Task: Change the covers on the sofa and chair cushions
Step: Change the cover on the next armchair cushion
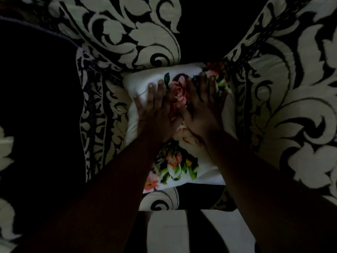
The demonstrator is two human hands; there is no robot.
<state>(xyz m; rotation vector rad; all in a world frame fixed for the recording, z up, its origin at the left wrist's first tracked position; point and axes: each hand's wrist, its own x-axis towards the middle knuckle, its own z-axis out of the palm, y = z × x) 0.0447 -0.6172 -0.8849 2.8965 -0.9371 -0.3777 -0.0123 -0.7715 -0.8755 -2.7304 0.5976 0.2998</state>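
Observation:
A white cushion [177, 167] printed with pink roses and green leaves lies flat on the seat of an armchair [160, 200] upholstered in black and cream damask. My left hand [155, 112] rests palm down on the cushion's upper left part, fingers spread. Beside it, my right hand [202, 105] presses flat on the upper right part, fingers also apart. The thumbs nearly meet over the rose print. Neither hand grips the fabric. The scene is dim.
The chair's back [127, 33] rises beyond the cushion. Padded arms stand on the left [94, 110] and right [282, 88], closing the cushion in. A dark cloth [36, 88] covers the left side. Pale floor [164, 232] shows below the seat's front edge.

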